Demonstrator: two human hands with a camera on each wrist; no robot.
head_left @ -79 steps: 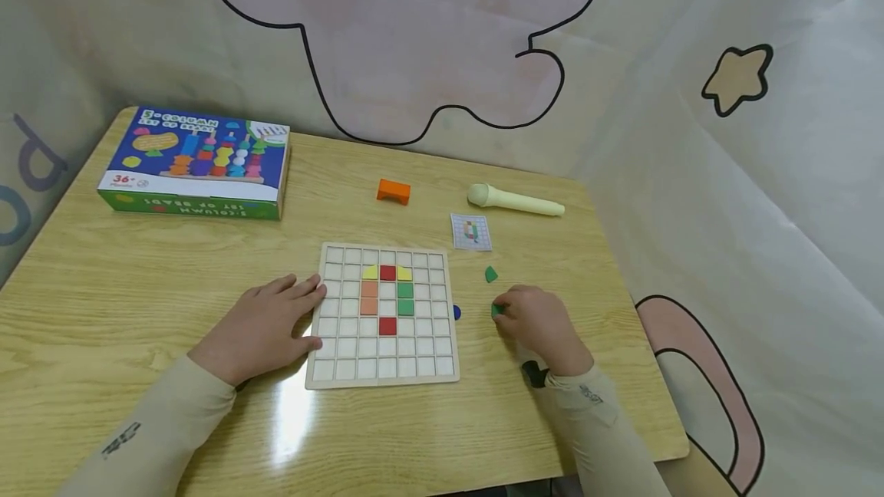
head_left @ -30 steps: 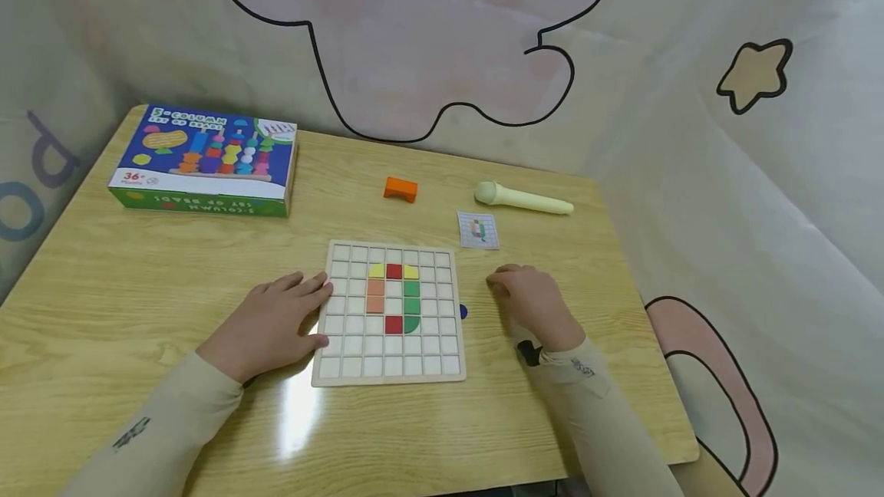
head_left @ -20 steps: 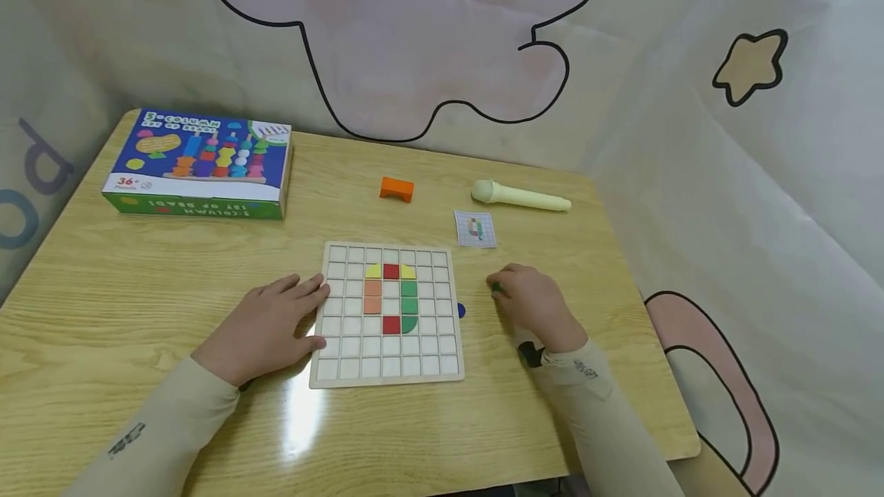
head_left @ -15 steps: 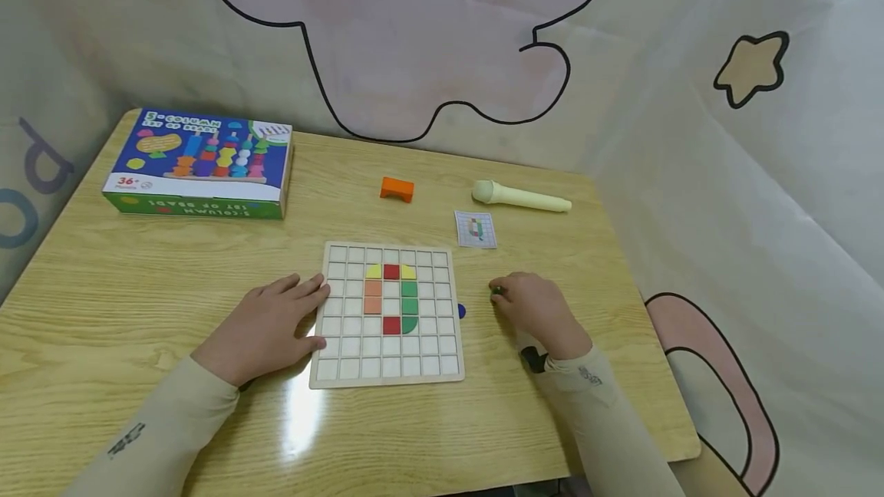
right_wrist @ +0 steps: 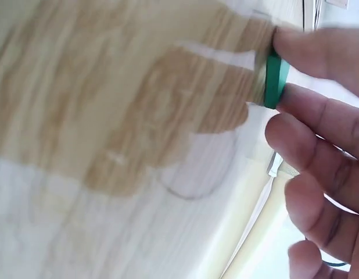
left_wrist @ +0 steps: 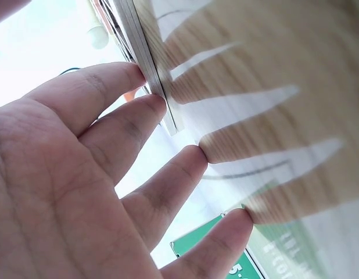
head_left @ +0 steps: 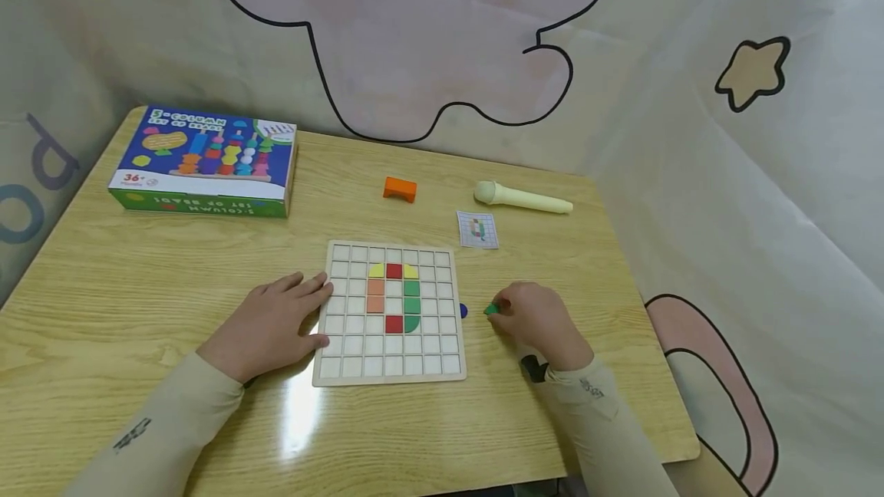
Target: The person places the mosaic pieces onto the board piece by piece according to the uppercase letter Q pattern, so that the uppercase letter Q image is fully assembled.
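Observation:
A wooden grid board point(head_left: 345, 366) lies in front of me, with red, yellow, orange and green tiles set in a ring shape in its squares. My left hand point(head_left: 272, 327) rests on the table with fingers spread, fingertips touching the board's left edge. To the right of the board, my right hand point(head_left: 542, 324) pinches a small green tile point(head_left: 491, 309) between thumb and index finger. The right wrist view shows this green tile point(right_wrist: 275, 80) standing on edge at the tabletop. A blue piece point(head_left: 463, 311) sits against the board's right edge, partly hidden by it.
Behind the board lie a small pattern card point(head_left: 477, 230), an orange arch block point(head_left: 400, 189) and a pale toy microphone point(head_left: 525, 197). A blue and green bead-set box point(head_left: 203, 163) stands at the back left. A printed cloth hangs behind the table.
A green rounded tile now sits on the board at the lower right of the ring. My right hand took up the other green tile and drew it nearer me. My left hand stays put.

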